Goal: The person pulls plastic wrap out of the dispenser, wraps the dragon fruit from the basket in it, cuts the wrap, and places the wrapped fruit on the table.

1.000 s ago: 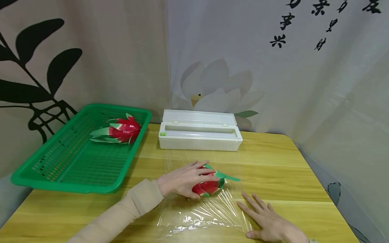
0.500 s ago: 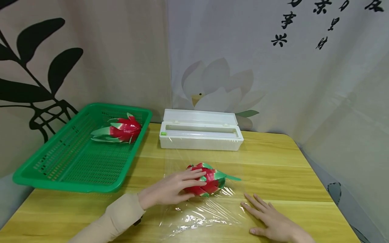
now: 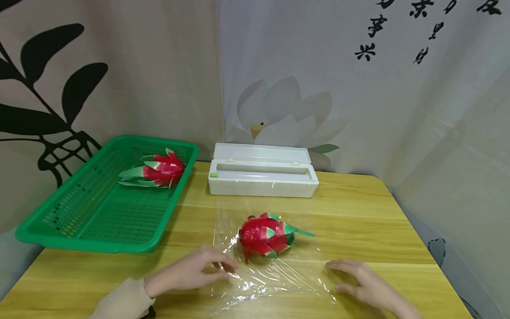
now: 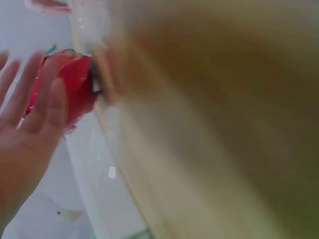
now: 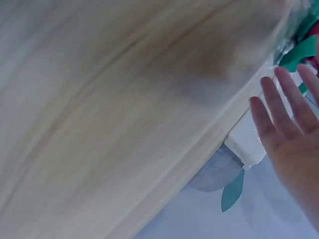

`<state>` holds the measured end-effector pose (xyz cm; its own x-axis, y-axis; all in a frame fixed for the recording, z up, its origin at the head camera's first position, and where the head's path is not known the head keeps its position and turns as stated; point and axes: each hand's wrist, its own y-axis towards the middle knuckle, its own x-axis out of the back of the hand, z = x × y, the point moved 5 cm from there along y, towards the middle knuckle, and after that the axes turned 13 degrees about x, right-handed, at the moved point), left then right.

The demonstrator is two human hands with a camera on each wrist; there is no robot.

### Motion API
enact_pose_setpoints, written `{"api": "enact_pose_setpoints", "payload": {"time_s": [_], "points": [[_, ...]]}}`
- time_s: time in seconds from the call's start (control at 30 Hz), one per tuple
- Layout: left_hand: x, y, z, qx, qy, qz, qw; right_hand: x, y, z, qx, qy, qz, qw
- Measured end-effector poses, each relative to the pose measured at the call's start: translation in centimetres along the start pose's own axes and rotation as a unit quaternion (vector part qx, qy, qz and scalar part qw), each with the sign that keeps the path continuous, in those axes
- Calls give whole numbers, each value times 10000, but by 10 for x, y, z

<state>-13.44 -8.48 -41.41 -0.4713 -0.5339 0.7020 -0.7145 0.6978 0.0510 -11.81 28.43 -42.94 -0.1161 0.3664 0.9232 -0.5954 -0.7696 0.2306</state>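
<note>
A red dragon fruit (image 3: 263,237) with green-tipped scales lies on a sheet of clear plastic wrap (image 3: 271,279) in the middle of the table. My left hand (image 3: 199,269) is at the sheet's left edge, fingers loosely bent; whether the fingertips touch the film cannot be told. In the left wrist view, that hand (image 4: 30,104) appears blurred with fingers spread in front of the fruit (image 4: 79,84). By the sheet's right edge is my right hand (image 3: 364,283), its fingers relaxed and holding nothing. Extended fingers of the right hand (image 5: 291,124) show in the right wrist view.
A white wrap dispenser box (image 3: 263,186) with its lid raised stands at the table's back, and the film runs forward from it. On the left, a green plastic basket (image 3: 95,246) holds another dragon fruit (image 3: 159,170). Printed curtains hang behind the wooden table (image 3: 358,212).
My left hand has left the fruit and moved down and left to the film's edge. My right hand has lifted its spread fingers from the table and bent them near the film. The fruit stayed put.
</note>
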Motion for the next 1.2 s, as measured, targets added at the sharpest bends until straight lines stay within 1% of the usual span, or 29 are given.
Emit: {"api": "enact_pose_setpoints", "payload": {"time_s": [0.07,0.1,0.13,0.2,0.27,0.33,0.4,0.47,0.57,0.63,0.73,0.87,1.0,1.07,1.2], "points": [[-6,-8,6,156,25,432,9989,2,3,0,60,356,-260,9990],[-9,-11,8,167,59,597,9981,3,4,0,97,596,-333,9976],[-11,-14,9,116,136,695,9974,2,6,0,104,958,-344,9947],[-15,-19,11,-17,265,779,9966,-1,9,-1,79,1799,-257,9833],[-18,-21,12,-112,263,815,9963,-6,12,-1,30,2556,-59,9668],[-19,-23,13,-136,295,843,9959,-12,14,-2,-1,3078,160,9513],[-19,-24,15,-58,312,895,9955,-16,16,-3,84,3297,302,9435],[-19,-25,16,50,432,918,9948,-19,17,-4,255,3401,396,9392],[-19,-26,18,236,699,921,9930,-21,18,-6,525,3370,474,9388],[-19,-26,19,271,866,887,9919,-22,17,-7,656,3287,520,9407],[-19,-25,20,185,960,850,9916,-23,16,-8,742,3128,595,9450],[-20,-23,20,-124,786,854,9932,-24,16,-10,846,3060,627,9462],[-20,-20,20,-399,636,800,9940,-26,18,-12,1047,3028,538,9458],[-20,-19,21,-410,623,785,9941,-26,19,-13,1176,2997,469,9456],[-21,-19,22,-295,585,805,9946,-27,21,-13,1424,2917,377,9451]]}}
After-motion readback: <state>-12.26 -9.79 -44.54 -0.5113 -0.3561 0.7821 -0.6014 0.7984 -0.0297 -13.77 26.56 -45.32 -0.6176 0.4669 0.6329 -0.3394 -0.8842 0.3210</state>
